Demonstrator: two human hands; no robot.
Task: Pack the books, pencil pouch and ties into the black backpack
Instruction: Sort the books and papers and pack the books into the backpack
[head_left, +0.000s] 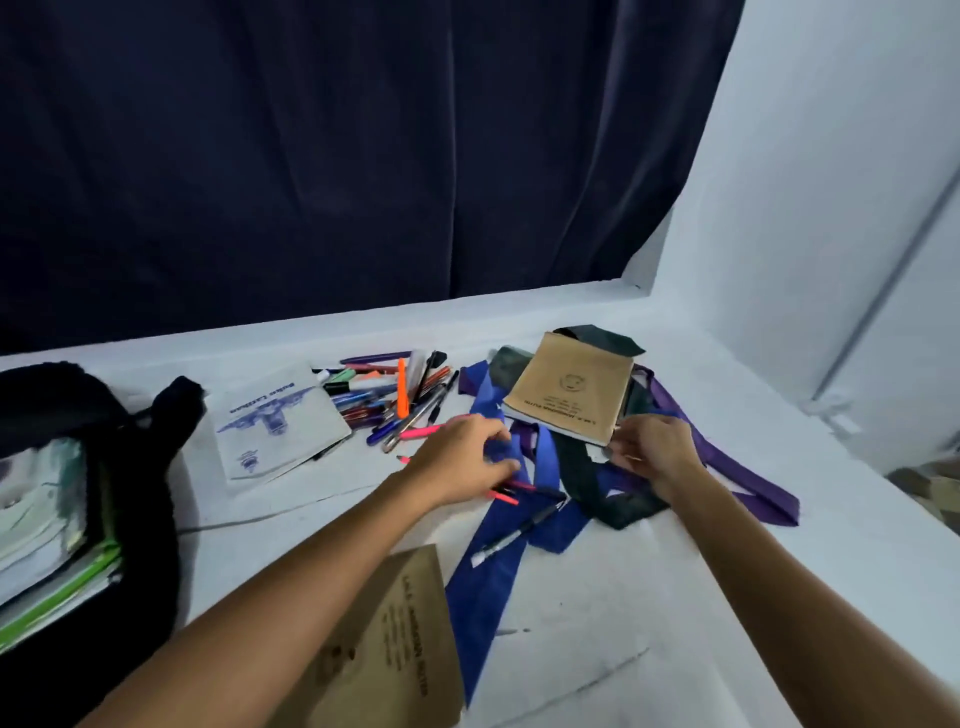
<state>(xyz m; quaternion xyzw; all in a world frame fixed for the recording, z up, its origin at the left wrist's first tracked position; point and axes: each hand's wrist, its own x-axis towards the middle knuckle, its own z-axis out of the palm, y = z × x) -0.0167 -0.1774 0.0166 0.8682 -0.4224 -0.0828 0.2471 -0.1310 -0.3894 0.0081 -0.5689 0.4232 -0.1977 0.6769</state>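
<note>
Lying on the tangled ties, the brown book (569, 395) is serving as the landmark: its cover is showing a small round emblem and lines of print too blurred to read, and the right hand (657, 451) is pinching its near corner while the left hand (462, 457), just left of it, is curling its fingers into the blue tie (498, 561), though how firmly it is holding cannot be told. Left of that book the pens (395, 400) are lying loose, then a white book (278, 423) with unreadable blue print, and far left the black backpack (78, 519) is lying open with books inside, cut off by the frame edge, while nearer the camera a second brown book (389, 649) is being partly hidden by the left forearm, its print also illegible.
</note>
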